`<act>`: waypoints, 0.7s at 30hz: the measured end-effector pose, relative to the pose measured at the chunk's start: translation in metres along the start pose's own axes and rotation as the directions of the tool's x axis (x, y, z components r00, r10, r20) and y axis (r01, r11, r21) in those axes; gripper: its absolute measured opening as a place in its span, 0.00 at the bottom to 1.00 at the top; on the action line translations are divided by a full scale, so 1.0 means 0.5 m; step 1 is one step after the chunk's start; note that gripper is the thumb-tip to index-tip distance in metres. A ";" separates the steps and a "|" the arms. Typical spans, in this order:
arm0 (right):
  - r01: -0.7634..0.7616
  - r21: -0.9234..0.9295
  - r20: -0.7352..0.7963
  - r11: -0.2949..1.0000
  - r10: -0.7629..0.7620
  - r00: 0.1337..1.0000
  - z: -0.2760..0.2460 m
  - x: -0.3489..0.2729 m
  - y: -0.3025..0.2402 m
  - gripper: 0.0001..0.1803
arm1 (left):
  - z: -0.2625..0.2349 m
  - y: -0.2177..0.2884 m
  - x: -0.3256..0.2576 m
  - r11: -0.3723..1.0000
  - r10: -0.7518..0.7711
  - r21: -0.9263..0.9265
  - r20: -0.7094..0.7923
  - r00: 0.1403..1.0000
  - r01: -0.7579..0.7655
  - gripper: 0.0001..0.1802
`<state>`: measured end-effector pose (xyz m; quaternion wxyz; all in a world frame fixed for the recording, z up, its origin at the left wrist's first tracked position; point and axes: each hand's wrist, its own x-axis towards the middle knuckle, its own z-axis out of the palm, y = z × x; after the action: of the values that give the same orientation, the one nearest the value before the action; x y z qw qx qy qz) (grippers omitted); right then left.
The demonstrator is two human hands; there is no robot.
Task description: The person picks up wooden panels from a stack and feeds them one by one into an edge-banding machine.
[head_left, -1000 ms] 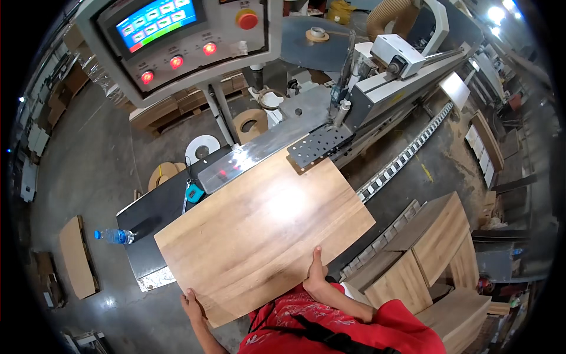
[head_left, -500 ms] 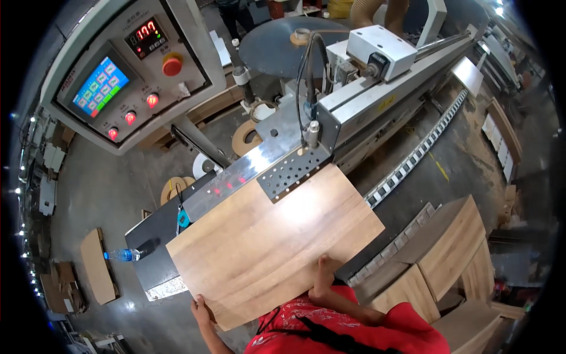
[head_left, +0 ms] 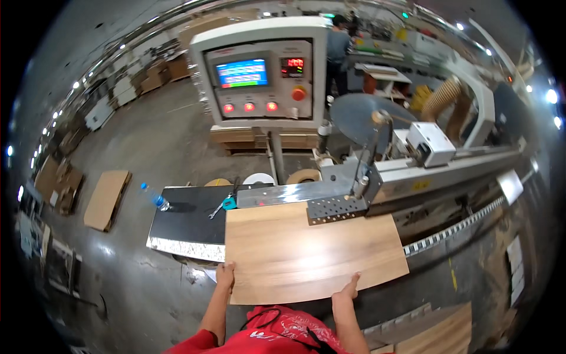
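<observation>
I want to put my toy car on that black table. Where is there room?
The black table is bare between the water bottle and the wood board. Near the blue tool and the metal guide it is crowded. Both hands, left and right, hold the board's near edge.

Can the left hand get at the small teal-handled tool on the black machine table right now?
Probably not as is: the left hand grips the wood-grain panel's near edge, and the teal-handled tool lies beyond the panel's far corner on the black table.

Wooden panel on machine table
</observation>
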<state>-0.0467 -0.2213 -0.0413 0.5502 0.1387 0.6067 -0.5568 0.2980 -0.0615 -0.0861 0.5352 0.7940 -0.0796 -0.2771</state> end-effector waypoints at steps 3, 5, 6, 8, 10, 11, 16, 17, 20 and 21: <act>0.044 0.003 0.222 0.999 -0.043 0.974 -0.023 0.100 0.002 0.38 | 0.036 -0.020 -0.024 0.988 -0.005 -0.154 0.036 0.999 0.010 0.19; -0.010 0.077 0.409 0.997 -0.023 0.912 -0.044 0.144 -0.035 0.40 | 0.072 -0.059 -0.002 0.997 0.018 -0.081 0.047 0.999 -0.014 0.20; -0.089 0.150 0.577 0.985 -0.014 0.817 -0.062 0.150 -0.040 0.43 | 0.086 -0.088 0.011 0.997 0.046 -0.069 0.070 0.996 -0.041 0.21; -0.096 0.232 0.466 0.968 -0.024 0.884 -0.103 0.135 -0.036 0.45 | 0.128 -0.061 -0.017 0.996 0.093 -0.012 0.138 0.986 -0.093 0.24; -0.106 0.255 0.397 0.961 -0.004 0.918 -0.178 0.175 0.011 0.50 | 0.137 -0.064 -0.020 0.990 0.134 0.001 0.238 0.962 -0.138 0.29; -0.142 0.231 0.316 0.963 0.063 0.947 -0.234 0.202 0.048 0.51 | 0.143 -0.042 -0.039 0.997 0.067 0.006 0.322 0.944 -0.073 0.30; -0.348 0.299 -0.120 0.888 0.397 0.910 -0.451 0.209 0.222 0.45 | -0.004 -0.106 -0.038 0.940 0.290 0.029 0.458 0.840 -0.340 0.26; -0.338 0.304 -0.119 0.891 0.387 0.914 -0.448 0.204 0.232 0.45 | -0.044 -0.116 -0.038 0.956 0.260 -0.052 0.603 0.754 -0.288 0.24; -0.302 0.309 -0.184 0.902 0.368 0.912 -0.359 0.155 0.254 0.44 | -0.139 -0.152 -0.020 0.958 0.137 0.067 0.749 0.649 -0.280 0.19; -0.269 0.271 -0.080 0.924 0.300 0.951 -0.252 0.117 0.255 0.44 | -0.158 -0.179 -0.017 0.956 0.145 0.078 0.707 0.692 -0.281 0.18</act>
<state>-0.0329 -0.0994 -0.1845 0.5652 0.3285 0.5348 -0.5353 0.3172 0.0425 -0.1414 0.4205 0.6622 -0.3909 -0.4816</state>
